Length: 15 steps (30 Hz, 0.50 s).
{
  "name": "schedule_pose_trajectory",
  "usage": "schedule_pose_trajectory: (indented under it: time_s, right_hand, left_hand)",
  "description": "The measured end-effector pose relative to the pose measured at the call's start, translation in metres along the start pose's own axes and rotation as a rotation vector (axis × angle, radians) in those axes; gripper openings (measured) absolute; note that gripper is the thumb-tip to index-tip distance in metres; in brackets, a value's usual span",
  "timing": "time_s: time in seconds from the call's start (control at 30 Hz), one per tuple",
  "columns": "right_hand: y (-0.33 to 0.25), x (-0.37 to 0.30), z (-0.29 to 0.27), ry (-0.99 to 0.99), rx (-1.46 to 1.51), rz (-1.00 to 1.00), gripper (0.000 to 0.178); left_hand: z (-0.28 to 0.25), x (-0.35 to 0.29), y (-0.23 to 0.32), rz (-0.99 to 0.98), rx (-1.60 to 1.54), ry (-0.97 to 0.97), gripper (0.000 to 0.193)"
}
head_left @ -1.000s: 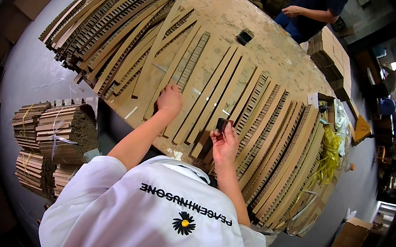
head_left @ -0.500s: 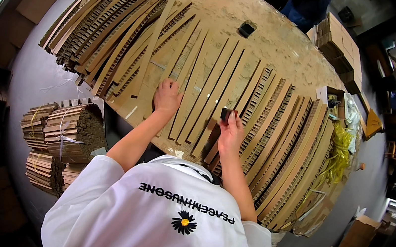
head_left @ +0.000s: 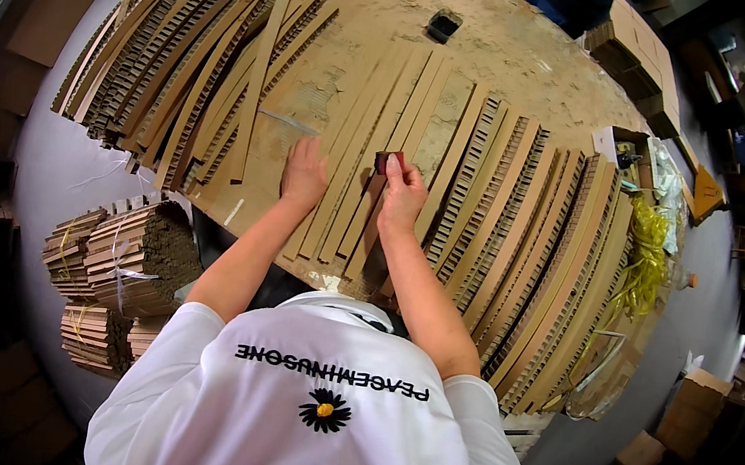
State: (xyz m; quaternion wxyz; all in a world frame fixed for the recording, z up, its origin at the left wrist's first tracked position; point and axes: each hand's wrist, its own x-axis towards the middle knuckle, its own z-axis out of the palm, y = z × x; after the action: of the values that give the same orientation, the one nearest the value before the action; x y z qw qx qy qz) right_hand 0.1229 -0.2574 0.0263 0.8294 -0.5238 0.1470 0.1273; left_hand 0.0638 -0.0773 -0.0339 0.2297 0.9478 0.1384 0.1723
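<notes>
Brown strips lie side by side, flat, near the middle of the surface, running from the near edge toward the far side. Over them is the right hand, grasping a small dark red and black block between thumb and fingers; the block sits above the strips, and whether it touches them I cannot tell. At the leftmost of these strips is the left hand, back upward, fingers together and pointing away from the body; whether it grips the strip or only rests there, I cannot tell.

Left of the hands, a heap of similar pieces fans out, many with ribbed sides showing, one lying askew on top along its right side. To the right, a row of plain and ribbed pieces stretches to a tangle of yellow string, with an open box just beyond. Farther back stands a black container. On the grey floor at left, tied bundles are stacked. Beyond the far right edge rise folded cartons.
</notes>
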Motion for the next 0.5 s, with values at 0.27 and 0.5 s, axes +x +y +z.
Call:
schedule_pose_trajectory:
  time_s: [0.27,0.5]
  right_hand:
    - [0.01,-0.013,-0.001,0.011,0.096,0.002,0.018]
    - [-0.014,-0.019,-0.027,0.072,0.097,-0.143,0.018]
  left_hand:
    - [-0.014,0.014,0.003,-0.09,0.063,-0.143,0.048]
    - [-0.027,-0.005,0.071,0.215,0.061,0.033,0.04]
